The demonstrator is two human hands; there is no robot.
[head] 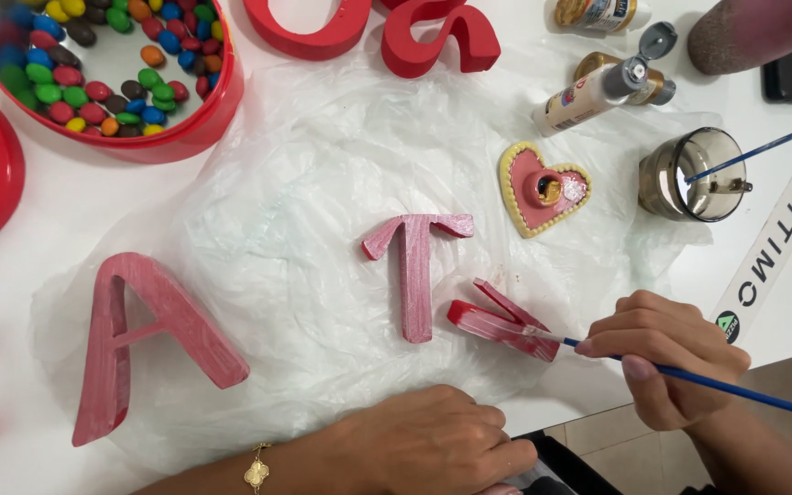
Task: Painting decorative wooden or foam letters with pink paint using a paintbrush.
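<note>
My right hand (662, 353) pinches the blue brush (689, 378), bristles on the small red letter (503, 323) at four o'clock of the T (417, 275), needing light, even strokes (left hand (433, 440) flat, fingers together, pinning the plastic sheet (323, 165)).

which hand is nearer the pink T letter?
Left. The left hand rests flat on the plastic sheet just below the pink T letter. The right hand sits farther off to the T's right, holding a blue paintbrush.
</note>
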